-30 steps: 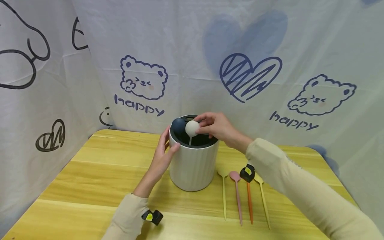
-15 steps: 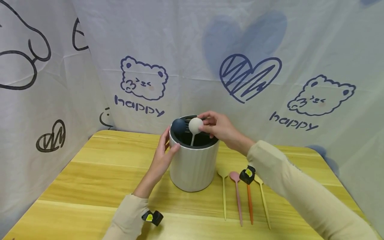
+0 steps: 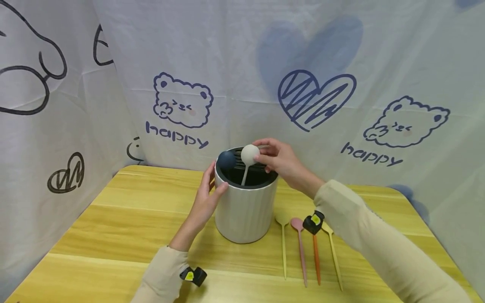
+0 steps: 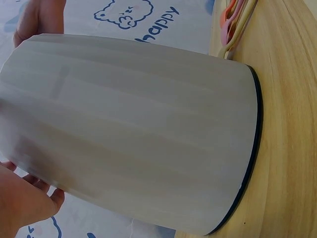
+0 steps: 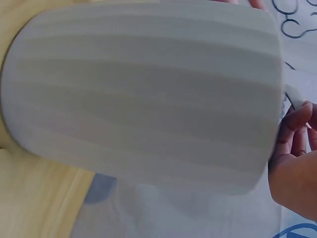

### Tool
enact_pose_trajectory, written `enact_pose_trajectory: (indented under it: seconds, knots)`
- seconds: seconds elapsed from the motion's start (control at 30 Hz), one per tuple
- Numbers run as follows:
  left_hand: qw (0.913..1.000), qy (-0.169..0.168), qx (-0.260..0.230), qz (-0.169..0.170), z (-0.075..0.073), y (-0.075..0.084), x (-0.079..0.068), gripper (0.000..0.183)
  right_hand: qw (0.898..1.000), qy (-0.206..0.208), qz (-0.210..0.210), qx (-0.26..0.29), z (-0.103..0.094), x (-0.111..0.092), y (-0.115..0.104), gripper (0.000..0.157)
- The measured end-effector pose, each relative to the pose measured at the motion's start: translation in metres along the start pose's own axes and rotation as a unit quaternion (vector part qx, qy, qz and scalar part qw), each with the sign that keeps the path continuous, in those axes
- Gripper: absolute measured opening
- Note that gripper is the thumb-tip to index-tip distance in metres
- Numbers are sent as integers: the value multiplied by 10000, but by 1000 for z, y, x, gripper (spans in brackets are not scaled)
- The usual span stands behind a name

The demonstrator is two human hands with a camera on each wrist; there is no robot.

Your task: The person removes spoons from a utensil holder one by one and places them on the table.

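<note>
Now the white spoon (image 3: 250,155) leans further right, apart from the blue spoon (image 3: 226,160), its handle inside the pot (image 3: 244,215) mid-frame. The right hand (image 3: 283,160) pinches its head; the left hand (image 3: 206,198) grips the pot

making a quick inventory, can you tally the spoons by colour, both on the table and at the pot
Yellow spoons: 2
Pink spoon: 1
Orange spoon: 1
White spoon: 1
Navy spoon: 1
Total: 6 in view; anything deeper in the pot is hidden.
</note>
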State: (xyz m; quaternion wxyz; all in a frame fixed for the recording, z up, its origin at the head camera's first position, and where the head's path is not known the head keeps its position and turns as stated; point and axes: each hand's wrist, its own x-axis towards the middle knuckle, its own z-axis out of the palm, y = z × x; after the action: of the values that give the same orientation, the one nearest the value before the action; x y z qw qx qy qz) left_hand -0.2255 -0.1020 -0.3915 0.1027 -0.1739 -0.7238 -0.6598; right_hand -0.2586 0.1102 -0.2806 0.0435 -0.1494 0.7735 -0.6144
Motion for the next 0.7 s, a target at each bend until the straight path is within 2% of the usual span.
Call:
enact_pose_trajectory:
  seconds: [0.43,0.7]
  knots:
    - [10000,40,48,65,1,-2,0,73,9954,67,-626,720,-12,3,-23,35]
    - [9999,34,20,120,0,-2,0,73,9874,169,-975,1235,-23,2,-46,27]
